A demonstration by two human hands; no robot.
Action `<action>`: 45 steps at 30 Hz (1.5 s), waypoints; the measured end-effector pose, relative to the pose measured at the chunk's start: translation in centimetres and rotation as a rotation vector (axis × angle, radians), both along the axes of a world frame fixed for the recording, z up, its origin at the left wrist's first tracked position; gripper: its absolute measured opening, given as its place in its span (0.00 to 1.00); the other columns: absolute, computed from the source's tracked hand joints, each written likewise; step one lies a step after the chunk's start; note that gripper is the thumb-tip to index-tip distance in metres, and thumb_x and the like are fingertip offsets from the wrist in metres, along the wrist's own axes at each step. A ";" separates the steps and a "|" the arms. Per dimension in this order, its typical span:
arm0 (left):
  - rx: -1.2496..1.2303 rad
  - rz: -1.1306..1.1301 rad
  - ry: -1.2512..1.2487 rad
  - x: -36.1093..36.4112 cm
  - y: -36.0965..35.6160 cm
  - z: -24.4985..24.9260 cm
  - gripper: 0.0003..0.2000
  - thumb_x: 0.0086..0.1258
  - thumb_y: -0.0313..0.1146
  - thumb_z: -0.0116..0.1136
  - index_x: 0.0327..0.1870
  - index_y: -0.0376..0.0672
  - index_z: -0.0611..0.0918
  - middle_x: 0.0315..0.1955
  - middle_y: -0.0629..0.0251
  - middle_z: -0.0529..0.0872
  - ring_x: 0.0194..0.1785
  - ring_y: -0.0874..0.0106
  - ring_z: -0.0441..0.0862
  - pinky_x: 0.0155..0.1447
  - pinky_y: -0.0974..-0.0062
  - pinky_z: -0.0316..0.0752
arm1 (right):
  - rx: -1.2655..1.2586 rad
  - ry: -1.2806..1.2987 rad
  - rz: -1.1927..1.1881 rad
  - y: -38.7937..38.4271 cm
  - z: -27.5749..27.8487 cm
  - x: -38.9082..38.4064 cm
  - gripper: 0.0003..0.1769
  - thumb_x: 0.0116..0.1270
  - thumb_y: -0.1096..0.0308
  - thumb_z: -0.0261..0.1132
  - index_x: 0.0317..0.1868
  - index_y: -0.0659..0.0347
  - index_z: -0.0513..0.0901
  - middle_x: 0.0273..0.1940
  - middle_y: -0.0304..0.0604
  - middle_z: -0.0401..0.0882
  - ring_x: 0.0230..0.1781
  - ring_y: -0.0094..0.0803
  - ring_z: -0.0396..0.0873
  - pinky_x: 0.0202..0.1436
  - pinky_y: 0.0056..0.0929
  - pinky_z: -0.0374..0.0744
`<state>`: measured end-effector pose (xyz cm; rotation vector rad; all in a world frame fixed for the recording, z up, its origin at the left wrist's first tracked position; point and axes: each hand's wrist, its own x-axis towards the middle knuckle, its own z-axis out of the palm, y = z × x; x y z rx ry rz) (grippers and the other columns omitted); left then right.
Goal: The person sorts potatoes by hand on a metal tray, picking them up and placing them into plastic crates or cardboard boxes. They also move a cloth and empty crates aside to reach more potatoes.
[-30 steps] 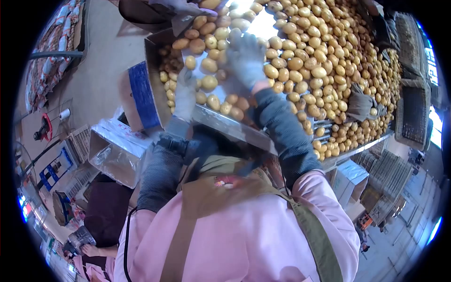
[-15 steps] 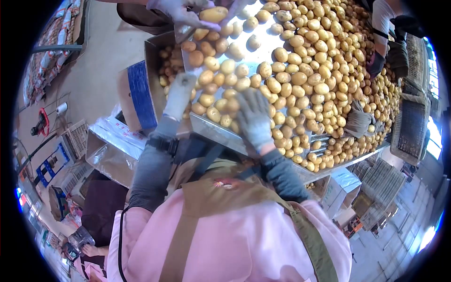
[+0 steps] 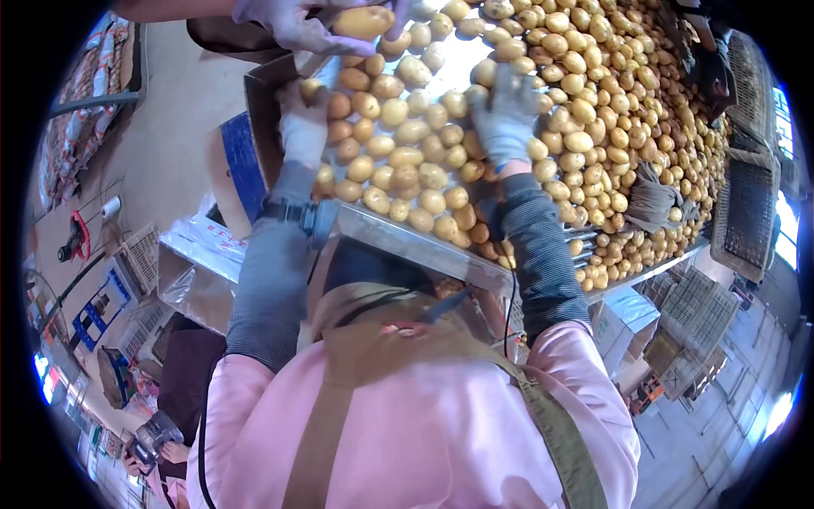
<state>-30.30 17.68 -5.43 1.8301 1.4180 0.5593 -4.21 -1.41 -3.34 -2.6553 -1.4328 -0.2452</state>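
Note:
Many yellow-brown potatoes (image 3: 407, 157) lie spread over a metal sorting table (image 3: 424, 246). My left hand (image 3: 303, 123), in a pale glove, is at the table's left edge, its fingers wrapped round a potato (image 3: 311, 89). Gloved too, my right hand (image 3: 506, 114) rests among the potatoes near the bright bare patch, fingers spread and pointing away from me. Potatoes touch it on both sides. Beyond my left hand, a co-worker's purple-gloved hand (image 3: 297, 24) holds a long potato (image 3: 363, 22).
An open cardboard box (image 3: 264, 85) stands at the table's left end. A grey cloth (image 3: 651, 202) lies on the potatoes at the right. Another person's arm (image 3: 708, 51) reaches in at upper right. Black crates (image 3: 744, 212) stand beyond the right end.
My left hand has moved up and left. My right hand has moved up and right across the potatoes. More potatoes now lie in the near left part of the table.

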 end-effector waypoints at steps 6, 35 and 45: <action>0.008 -0.088 -0.184 -2.6 -8.1 2.5 0.22 0.73 0.34 0.60 0.65 0.38 0.74 0.60 0.49 0.78 0.64 0.54 0.75 0.70 0.61 0.68 | 0.298 0.158 -0.028 -1.7 0.0 1.6 0.28 0.73 0.52 0.58 0.69 0.55 0.74 0.69 0.60 0.70 0.71 0.58 0.66 0.75 0.55 0.62; -0.044 -0.164 -0.039 -6.1 -10.2 1.3 0.11 0.73 0.38 0.57 0.46 0.43 0.85 0.41 0.56 0.84 0.45 0.61 0.80 0.53 0.63 0.75 | 0.337 0.200 0.191 -1.4 3.2 -1.0 0.14 0.71 0.64 0.59 0.53 0.52 0.85 0.46 0.44 0.83 0.45 0.45 0.82 0.49 0.47 0.78; 0.320 -0.430 -0.070 -3.6 -13.6 4.3 0.16 0.64 0.29 0.63 0.54 0.43 0.84 0.57 0.54 0.80 0.63 0.55 0.75 0.68 0.58 0.68 | -0.202 0.006 0.308 0.6 0.9 -4.1 0.26 0.65 0.66 0.65 0.64 0.41 0.78 0.44 0.43 0.86 0.48 0.41 0.85 0.48 0.42 0.80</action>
